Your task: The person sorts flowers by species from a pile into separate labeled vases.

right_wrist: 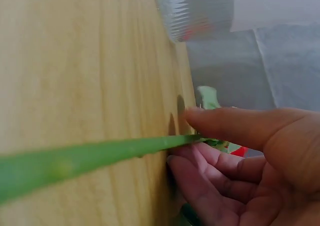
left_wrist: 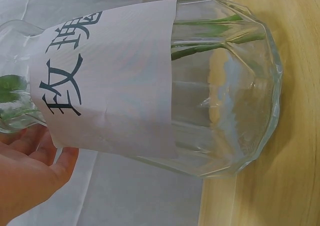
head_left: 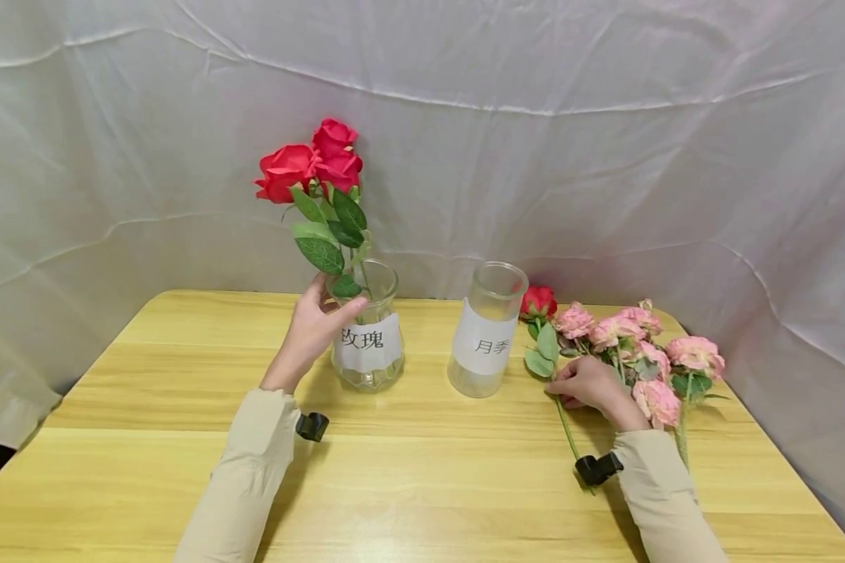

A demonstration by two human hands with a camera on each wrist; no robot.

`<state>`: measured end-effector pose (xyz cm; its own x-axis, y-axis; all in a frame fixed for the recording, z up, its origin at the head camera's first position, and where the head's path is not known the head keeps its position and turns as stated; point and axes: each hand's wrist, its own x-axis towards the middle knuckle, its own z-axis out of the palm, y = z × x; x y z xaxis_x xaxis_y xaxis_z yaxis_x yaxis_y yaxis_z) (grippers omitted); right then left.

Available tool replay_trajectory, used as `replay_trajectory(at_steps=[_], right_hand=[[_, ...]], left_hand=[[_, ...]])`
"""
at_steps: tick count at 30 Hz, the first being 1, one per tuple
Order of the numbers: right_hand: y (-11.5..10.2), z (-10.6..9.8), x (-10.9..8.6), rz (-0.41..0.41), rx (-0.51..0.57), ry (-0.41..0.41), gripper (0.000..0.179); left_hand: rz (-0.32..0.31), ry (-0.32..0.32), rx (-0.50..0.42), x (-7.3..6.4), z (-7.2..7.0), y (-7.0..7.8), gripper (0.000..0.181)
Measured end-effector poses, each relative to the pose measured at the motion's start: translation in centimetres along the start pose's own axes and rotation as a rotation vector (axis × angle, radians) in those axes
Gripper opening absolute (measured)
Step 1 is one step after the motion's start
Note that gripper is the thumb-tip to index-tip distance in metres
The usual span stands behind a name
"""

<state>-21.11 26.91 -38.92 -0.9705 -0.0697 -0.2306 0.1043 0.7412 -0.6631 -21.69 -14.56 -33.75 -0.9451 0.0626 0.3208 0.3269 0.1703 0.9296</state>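
My left hand [head_left: 314, 328] holds the neck of a glass vase [head_left: 387, 375], thumb across the front and fingers at the far side. In the left wrist view, the vase's white paper label [left_wrist: 110, 81] bears dark characters, and green stems [left_wrist: 200, 51] show through the glass. Several red roses [head_left: 286, 172] with green leaves stand in it. At the right, my right hand [head_left: 595, 385] has the stem of another red rose [head_left: 538, 302] between thumb and fingers, its bloom pointing away from me. The right wrist view shows that green stem [right_wrist: 100, 158] running low over the wood.
Between the hands stands a second, straighter glass vase [head_left: 489, 352] with a white label and no flowers in it. Several pink flowers [head_left: 651, 360] lie in a heap beside and behind my right hand. Pale cloth [head_left: 465, 156] hangs behind the wooden table [head_left: 394, 485].
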Motion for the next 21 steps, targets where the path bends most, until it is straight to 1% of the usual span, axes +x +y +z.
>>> replay_trajectory(at_steps=[3,6,8,12,15,17,21], right_hand=[[0.07,0.08,0.00,-0.016,-0.006,0.011,0.014],[0.01,0.00,-0.06,-0.034,0.018,0.007,0.013],[-0.10,-0.08,-0.08,-0.029,0.049,0.002,0.016],[-0.42,-0.21,-0.14,-0.014,0.107,-0.013,0.026],[-0.53,-0.27,-0.21,-0.014,0.129,-0.024,0.029],[-0.53,-0.28,-0.21,-0.015,0.144,-0.034,0.027],[-0.53,-0.36,-0.14,-0.031,0.187,-0.056,0.018]], left_hand=[[-0.004,0.003,0.005,0.00,-0.01,0.08,0.071],[-0.003,0.005,0.013,-0.01,-0.02,0.11,0.070],[-0.001,0.004,0.016,0.00,-0.03,0.08,0.071],[-0.002,-0.002,0.008,-0.01,-0.05,0.07,0.071],[-0.013,-0.005,0.003,-0.02,-0.04,0.09,0.070],[-0.021,-0.006,0.003,-0.01,-0.02,0.08,0.070],[-0.027,-0.002,0.001,-0.03,0.02,0.08,0.069]])
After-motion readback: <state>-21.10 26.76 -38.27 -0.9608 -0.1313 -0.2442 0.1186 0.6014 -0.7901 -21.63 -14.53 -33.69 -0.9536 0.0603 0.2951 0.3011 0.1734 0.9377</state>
